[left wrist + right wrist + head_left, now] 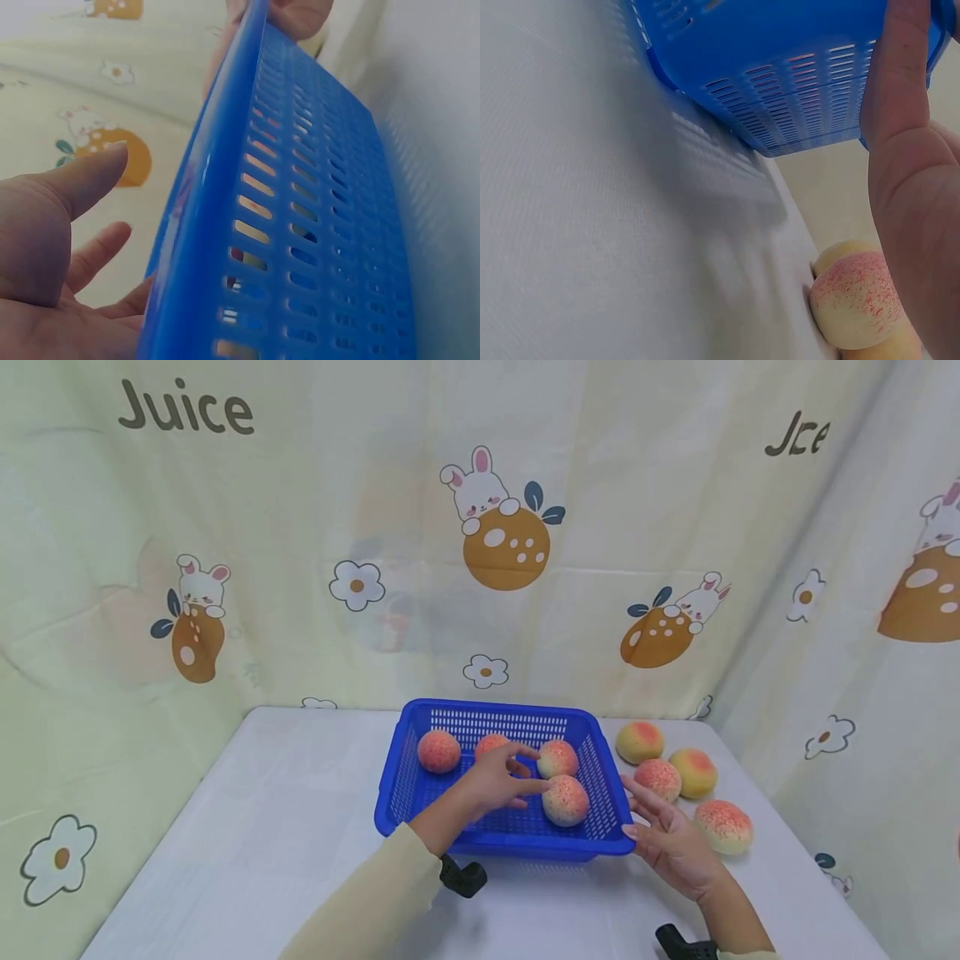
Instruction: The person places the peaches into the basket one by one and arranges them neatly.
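Note:
A blue plastic basket (517,843) with slotted walls stands on the white table, several peaches in it. My left hand (498,783) reaches over its front rim, fingers spread and thumb out, with nothing held. Its fingertips are close to two pale pink-speckled peaches, the rear one (557,759) and the front one (566,801); contact is unclear. Redder are the left peach (438,752) and a middle peach (491,744), partly hidden behind that hand. My right hand (671,843) grips the basket's right rim near the front corner, its thumb against the rim.
Right of the basket several more peaches lie on the table: two yellow-orange ones, a back one (640,742) and another (693,772), a pink one (657,779) and a pale speckled one (723,827). A printed curtain (300,635) hangs behind the table (300,827).

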The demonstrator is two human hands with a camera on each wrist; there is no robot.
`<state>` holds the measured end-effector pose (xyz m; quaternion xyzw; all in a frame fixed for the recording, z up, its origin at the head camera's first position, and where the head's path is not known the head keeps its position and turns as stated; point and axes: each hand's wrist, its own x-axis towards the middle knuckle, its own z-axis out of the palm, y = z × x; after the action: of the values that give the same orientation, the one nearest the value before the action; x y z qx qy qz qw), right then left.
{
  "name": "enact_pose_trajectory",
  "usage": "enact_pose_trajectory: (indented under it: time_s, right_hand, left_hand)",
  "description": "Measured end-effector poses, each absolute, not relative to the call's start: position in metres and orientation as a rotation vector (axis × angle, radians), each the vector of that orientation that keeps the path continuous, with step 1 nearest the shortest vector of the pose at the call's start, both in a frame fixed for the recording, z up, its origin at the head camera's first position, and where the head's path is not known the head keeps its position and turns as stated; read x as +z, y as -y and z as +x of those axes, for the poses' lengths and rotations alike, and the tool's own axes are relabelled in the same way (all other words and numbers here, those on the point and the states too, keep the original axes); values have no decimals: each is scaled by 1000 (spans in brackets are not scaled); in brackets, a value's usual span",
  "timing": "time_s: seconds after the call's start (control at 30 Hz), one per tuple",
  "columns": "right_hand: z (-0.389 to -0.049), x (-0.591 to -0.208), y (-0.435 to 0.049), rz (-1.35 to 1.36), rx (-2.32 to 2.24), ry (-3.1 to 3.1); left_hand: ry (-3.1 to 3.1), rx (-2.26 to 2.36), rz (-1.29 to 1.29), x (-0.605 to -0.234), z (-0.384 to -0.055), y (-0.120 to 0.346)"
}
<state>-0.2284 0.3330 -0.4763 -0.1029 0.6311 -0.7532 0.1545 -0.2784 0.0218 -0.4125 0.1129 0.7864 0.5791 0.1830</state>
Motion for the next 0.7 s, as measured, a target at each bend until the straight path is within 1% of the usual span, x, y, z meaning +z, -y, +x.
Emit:
enact_pose_trajectory:
  time_s: [0.33,0.47,0.7]
  right_hand:
    - [-228,-479,-333,-301,-2166,-1799]
    - [-228,-479,-332,-300,-2171,-1793]
    - [-227,-479,-331,-287,-2183,-1796]
  left_hand:
    - [-2272,1709,373,-412,-260,6]
    - [-2337,1694,369,-412,-254,19]
    - [-2496,1642,452,-412,-245,39]
